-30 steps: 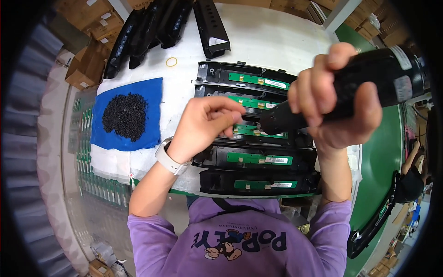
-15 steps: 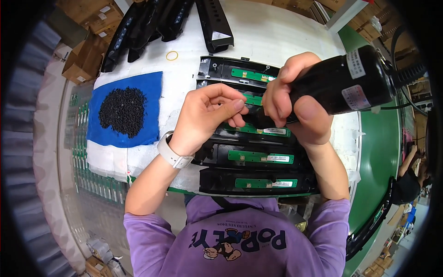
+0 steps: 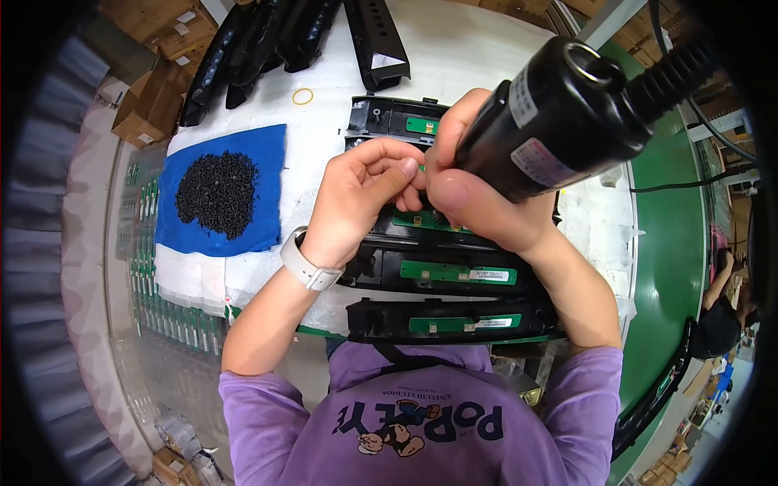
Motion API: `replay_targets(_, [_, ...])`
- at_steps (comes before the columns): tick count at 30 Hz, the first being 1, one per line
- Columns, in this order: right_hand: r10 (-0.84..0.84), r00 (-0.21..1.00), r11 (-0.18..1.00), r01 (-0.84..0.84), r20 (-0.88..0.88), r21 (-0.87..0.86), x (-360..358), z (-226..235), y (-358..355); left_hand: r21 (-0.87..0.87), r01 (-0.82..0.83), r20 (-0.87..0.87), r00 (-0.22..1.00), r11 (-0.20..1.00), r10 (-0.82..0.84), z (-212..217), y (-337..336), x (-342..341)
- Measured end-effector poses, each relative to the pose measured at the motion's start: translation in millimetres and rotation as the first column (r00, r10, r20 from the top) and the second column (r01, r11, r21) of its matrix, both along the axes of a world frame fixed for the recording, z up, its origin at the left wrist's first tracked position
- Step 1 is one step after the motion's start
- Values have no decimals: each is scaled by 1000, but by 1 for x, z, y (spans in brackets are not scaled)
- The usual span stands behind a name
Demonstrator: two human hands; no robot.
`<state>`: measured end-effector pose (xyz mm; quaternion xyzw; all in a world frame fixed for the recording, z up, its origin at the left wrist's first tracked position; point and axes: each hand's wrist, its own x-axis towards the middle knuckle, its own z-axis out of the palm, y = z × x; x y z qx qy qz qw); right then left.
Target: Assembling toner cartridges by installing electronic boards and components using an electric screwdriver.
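My right hand (image 3: 498, 206) is wrapped around a thick black electric screwdriver (image 3: 559, 121), tilted with its cable end up to the far right. Its tip is hidden behind my fingers. Close against it, my left hand (image 3: 356, 190) has thumb and fingertips pinched together; whatever they hold is too small or covered to make out. Both hands are over a row of long black plastic housings (image 3: 369, 271), each carrying a narrow green circuit board (image 3: 454, 272). To the left, a heap of small black screws (image 3: 217, 194) lies on a blue cloth (image 3: 271, 166).
More black housings (image 3: 377, 49) lie at the back of the white-covered table (image 3: 478, 40), near a yellow rubber band (image 3: 302, 96). Several green boards (image 3: 174, 320) stand at the left below table level. Cardboard boxes (image 3: 150, 113) sit back left. Another person (image 3: 717, 324) is at far right.
The screwdriver has swung more upright and moved left with my right hand, its tip end now beside my left fingers. My left hand has shifted only slightly. The nearest housing has moved a little.
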<state>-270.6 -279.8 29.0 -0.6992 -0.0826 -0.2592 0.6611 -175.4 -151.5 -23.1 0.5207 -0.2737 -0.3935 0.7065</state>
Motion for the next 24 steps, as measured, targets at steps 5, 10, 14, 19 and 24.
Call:
replay_targets(5, [44,998,999,-43,-36,24,-1,3,-3,-56,15,-76,997,998,-19,-1,1,3])
replay_targets(10, [155,965,948,-206,213,242,-7,24,-24,37,36,-7,999,999,-36,6,4,2])
replay_targets(14, [151,893,855,-334,425,397,-16,33,-40,63,143,8,990,988,-144,15,7,-1])
replay_targets(19, [88,899,844,-297,430,447,-21,28,-42,35,211,-40,977,977,-209,19,9,-3])
replay_targets(24, [114,912,836,-302,394,459,-22,26,-42,32,211,0,978,977,-211,16,6,-4])
